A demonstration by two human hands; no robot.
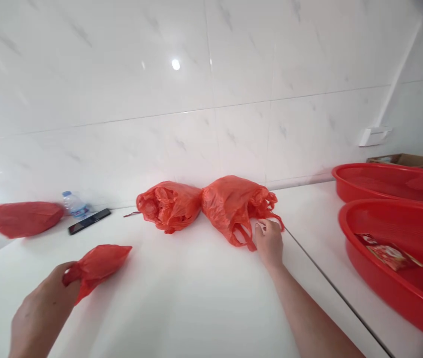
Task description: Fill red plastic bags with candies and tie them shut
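My left hand, at the lower left, is closed around the gathered end of a red plastic bag, which it holds over the white table. My right hand reaches to a larger bunch of red plastic bags against the wall. Its fingers are curled together at the loose handles of this bunch, and the fingertips are partly hidden. A second crumpled bunch of red bags lies directly to the left, touching the first.
A flat red bag, a water bottle and a black phone lie at the back left. On the right stand two red plastic basins; the nearer basin holds small red packets. A cardboard box is behind them.
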